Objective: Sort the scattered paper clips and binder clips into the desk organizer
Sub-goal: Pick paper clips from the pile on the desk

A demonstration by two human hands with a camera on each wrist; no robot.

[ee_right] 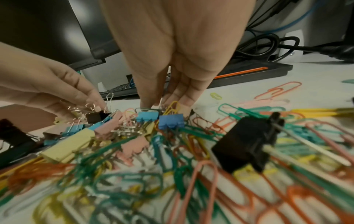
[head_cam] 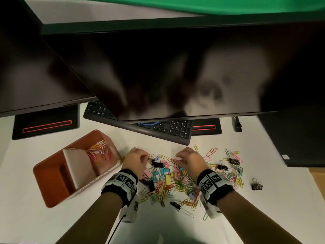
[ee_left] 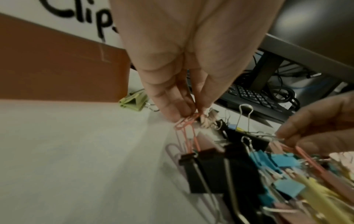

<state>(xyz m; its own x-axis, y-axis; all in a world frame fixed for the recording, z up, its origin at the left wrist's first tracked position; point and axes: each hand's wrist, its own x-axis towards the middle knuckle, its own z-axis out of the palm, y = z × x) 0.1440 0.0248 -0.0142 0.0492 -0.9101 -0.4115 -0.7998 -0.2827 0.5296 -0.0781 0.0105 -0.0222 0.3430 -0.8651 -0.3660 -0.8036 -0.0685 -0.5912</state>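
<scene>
Both hands (head_cam: 163,160) (seemingly pinching) over clips (head_cam: 182,180).

The white desk (head_cam: 44,219) carried an orange desk organizer (head_cam: 52,175) at the left; beside it spread a heap of coloured paper clips and binder clips (head_cam: 177,182); one black binder clip (head_cam: 257,186) lay apart at the right; behind sat a black keyboard (head_cam: 172,131) and two monitor bases (head_cam: 46,123).

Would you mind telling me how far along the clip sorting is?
Early. Some paper clips already lie in the organizer. The left hand pinches a pink paper clip; the right hand digs into the pile, which remains large, binder clips included.
</scene>
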